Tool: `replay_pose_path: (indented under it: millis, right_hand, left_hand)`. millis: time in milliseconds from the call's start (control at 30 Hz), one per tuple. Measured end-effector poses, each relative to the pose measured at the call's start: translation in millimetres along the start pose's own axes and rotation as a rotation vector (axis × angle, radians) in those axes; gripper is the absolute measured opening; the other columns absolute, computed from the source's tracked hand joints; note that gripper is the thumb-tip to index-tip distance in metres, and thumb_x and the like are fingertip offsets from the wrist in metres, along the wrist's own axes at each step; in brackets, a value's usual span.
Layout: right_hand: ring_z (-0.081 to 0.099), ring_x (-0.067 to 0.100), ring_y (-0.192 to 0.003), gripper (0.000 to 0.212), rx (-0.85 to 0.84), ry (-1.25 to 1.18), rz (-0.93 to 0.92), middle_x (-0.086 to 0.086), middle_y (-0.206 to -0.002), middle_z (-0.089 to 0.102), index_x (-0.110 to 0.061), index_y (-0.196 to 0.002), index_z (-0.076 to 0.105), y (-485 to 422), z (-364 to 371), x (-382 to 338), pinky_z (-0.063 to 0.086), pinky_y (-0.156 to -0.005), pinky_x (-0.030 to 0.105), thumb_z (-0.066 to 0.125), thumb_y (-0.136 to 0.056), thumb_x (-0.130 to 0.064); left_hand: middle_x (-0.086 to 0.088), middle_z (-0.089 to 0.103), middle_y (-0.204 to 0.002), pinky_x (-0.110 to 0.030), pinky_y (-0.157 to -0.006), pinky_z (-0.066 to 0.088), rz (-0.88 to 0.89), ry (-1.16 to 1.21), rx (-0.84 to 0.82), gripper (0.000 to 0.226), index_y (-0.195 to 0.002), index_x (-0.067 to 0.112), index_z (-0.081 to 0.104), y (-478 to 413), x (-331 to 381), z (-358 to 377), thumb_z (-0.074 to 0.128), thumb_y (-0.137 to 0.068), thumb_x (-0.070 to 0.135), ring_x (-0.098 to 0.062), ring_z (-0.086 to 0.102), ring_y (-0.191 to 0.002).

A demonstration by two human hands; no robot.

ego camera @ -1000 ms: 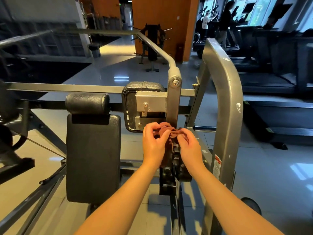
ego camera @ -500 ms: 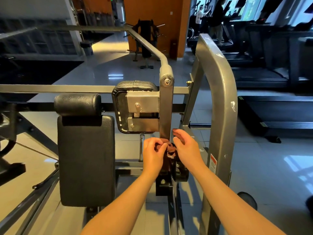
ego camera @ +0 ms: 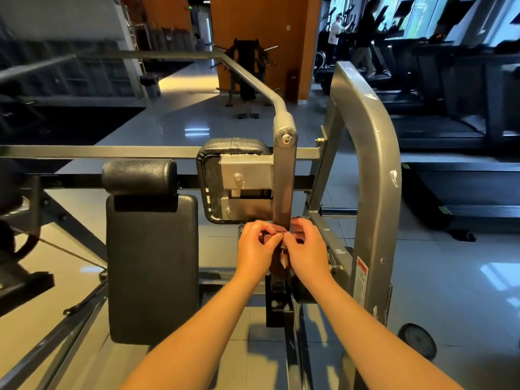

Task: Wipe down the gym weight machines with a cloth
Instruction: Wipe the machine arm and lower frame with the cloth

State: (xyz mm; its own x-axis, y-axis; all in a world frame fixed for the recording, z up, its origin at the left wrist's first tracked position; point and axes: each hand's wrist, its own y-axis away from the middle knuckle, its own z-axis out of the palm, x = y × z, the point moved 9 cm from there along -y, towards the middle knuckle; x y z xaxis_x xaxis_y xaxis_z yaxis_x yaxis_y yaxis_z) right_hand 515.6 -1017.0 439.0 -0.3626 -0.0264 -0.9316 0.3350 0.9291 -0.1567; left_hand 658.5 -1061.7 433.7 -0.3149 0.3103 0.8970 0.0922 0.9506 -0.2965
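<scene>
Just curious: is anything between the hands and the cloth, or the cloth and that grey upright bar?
Nothing visible: left hand and right hand both grip the brown cloth, held against the grey upright bar.

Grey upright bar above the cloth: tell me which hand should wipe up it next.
Right, probably. Both hands pinch the cloth at the foot of the bar, but the right hand sits beside its bare side, while the left hand sits under the bracket bolted to the other side.
</scene>
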Motion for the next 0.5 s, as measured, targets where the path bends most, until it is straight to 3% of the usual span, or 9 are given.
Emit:
replay_pose_path:
  millis: [133, 233, 367, 500]
  right_hand:
    - [0.055, 0.002, -0.114, 0.031, -0.035, 0.032, -0.199, -0.011, -0.123, 0.056, -0.033, -0.13, 0.053, 10, 8, -31, 0.048, -0.094, 0.02, 0.059, -0.1, -0.03]
    - [0.056, 0.002, -0.116, 0.033, -0.067, 0.016, -0.255, -0.009, -0.127, 0.058, -0.034, -0.134, 0.053, 13, 21, -53, 0.049, -0.096, 0.021, 0.057, -0.101, -0.03]
    - [0.055, -0.004, -0.11, 0.033, 0.064, 0.033, -0.371, -0.006, -0.117, 0.062, -0.032, -0.122, 0.064, 15, 18, -87, 0.044, -0.092, 0.01, 0.063, -0.096, -0.011]
    - [0.05, -0.01, -0.108, 0.035, 0.284, -0.01, -0.447, -0.001, -0.114, 0.058, -0.017, -0.124, 0.068, 7, 2, -124, 0.039, -0.088, 0.003, 0.064, -0.093, -0.002]
  left_hand:
    - [0.014, 0.066, -0.105, -0.035, -0.09, 0.056, 0.014, 0.298, 0.069, 0.012, -0.103, 0.025, 0.062, 11, 27, -34, 0.069, -0.095, 0.019, -0.012, 0.066, -0.104]
    - [0.005, 0.068, -0.11, -0.033, -0.09, 0.058, -0.012, 0.436, 0.057, 0.017, -0.114, 0.02, 0.061, 14, 43, -49, 0.062, -0.099, 0.012, -0.014, 0.067, -0.106]
    - [0.008, 0.067, -0.118, -0.039, -0.098, 0.055, 0.014, 0.303, 0.03, 0.02, -0.123, 0.026, 0.06, 5, 41, -72, 0.055, -0.104, 0.021, -0.008, 0.064, -0.112]
    - [0.012, 0.047, -0.149, -0.039, -0.112, 0.044, -0.051, 0.219, 0.019, 0.037, -0.141, 0.041, 0.047, -6, 23, -89, 0.05, -0.105, 0.034, -0.004, 0.047, -0.133]
